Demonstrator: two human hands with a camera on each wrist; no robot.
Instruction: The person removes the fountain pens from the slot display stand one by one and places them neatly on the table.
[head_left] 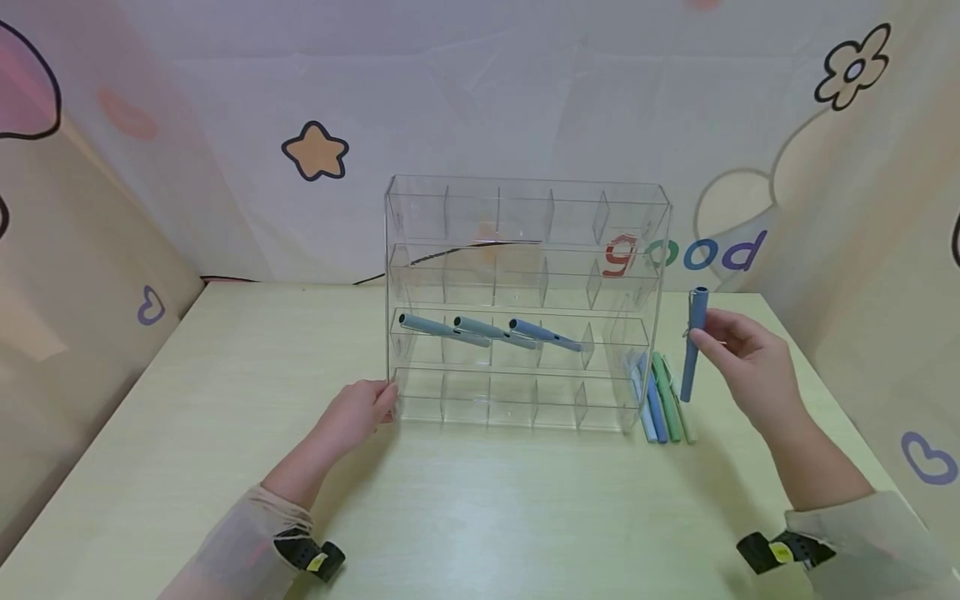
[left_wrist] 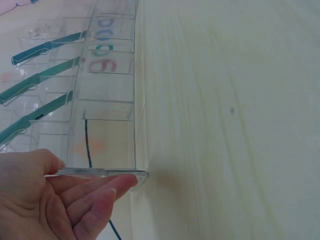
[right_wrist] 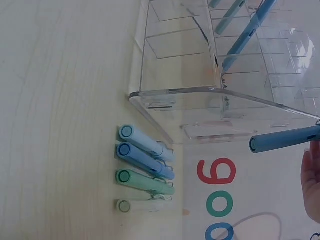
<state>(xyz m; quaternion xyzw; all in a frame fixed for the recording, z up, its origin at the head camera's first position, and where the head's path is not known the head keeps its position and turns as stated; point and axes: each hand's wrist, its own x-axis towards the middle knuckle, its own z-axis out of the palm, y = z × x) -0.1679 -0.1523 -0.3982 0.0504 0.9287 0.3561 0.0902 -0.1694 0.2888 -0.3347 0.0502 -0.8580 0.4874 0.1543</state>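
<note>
A clear acrylic rack with several tiers of small compartments stands upright on the table. My left hand grips its lower left side panel, thumb on one face and fingers on the other, as the left wrist view shows. To the right of the rack, my right hand pinches a blue pen, held nearly upright above the table. Three capped pens lie tilted in the second tier from the bottom: a teal one, another teal one and a blue one.
Beside the rack's right end lie several pens in a row: a light blue pen, a blue pen, a green pen and a pale green pen. A printed cloth hangs behind and at both sides of the table.
</note>
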